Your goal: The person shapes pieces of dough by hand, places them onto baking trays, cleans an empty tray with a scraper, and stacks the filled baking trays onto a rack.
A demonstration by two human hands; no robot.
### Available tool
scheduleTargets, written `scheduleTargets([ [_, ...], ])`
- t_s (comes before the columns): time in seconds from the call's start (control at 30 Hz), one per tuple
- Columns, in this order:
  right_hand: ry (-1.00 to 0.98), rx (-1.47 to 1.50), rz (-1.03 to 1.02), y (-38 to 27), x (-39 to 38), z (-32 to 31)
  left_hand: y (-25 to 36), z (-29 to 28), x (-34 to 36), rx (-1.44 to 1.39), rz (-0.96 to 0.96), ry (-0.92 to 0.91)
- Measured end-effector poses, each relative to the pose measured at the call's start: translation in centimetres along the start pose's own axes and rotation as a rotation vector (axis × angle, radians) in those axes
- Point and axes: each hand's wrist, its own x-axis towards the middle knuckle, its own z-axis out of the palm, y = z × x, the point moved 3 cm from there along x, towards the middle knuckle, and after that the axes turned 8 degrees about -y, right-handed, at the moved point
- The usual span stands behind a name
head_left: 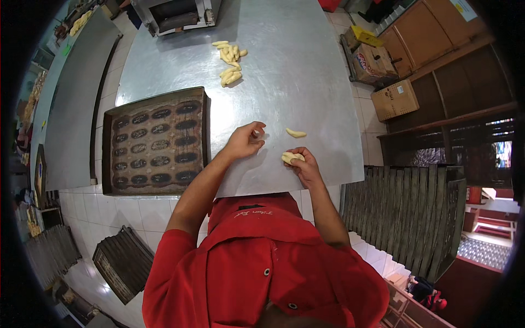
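Note:
My right hand (305, 166) is closed on a small piece of pale dough (292, 158) near the front of the metal table (284, 82). Just beyond it lies a single tapered dough piece (296, 133). Left of these, my left hand (247, 140) hovers at or just over the tabletop with curved fingers apart and nothing in them. Toward the far side sits a loose heap of rolled dough pieces (231, 57). A dark baking tray (206, 142) with several rows of oval marks rests on the table's left side, beside my left forearm.
A metal machine (178, 16) stands at the table's far left. Stacked dark trays (404, 213) are at the right below table height, with more trays (123, 262) on the floor at the left. Cardboard boxes (374, 63) and wooden shelving (454, 90) line the right side.

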Motion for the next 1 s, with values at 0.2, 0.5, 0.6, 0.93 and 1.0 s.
scheduleTargets([
  [0.2,0.007,0.028,-0.032,-0.4,-1.8,-2.1,0.4,0.4,0.1,0.651,0.019,-0.015],
  [0.5,0.065,0.03,0.037,-1.4,-3.0,-4.5,0.5,0.6,-3.8,0.659,-0.023,-0.016],
  [0.6,0.047,-0.11,0.106,-2.1,-2.2,-4.0,2.6,0.7,-0.6,0.684,-0.029,0.064],
  [0.93,-0.072,0.075,0.042,-1.6,-2.7,-4.0,0.1,7.9,-9.3,0.859,-0.178,-0.008],
  [1.0,-0.095,0.135,0.107,-0.7,-3.9,-4.4,0.1,7.8,-9.6,0.861,-0.23,0.006],
])
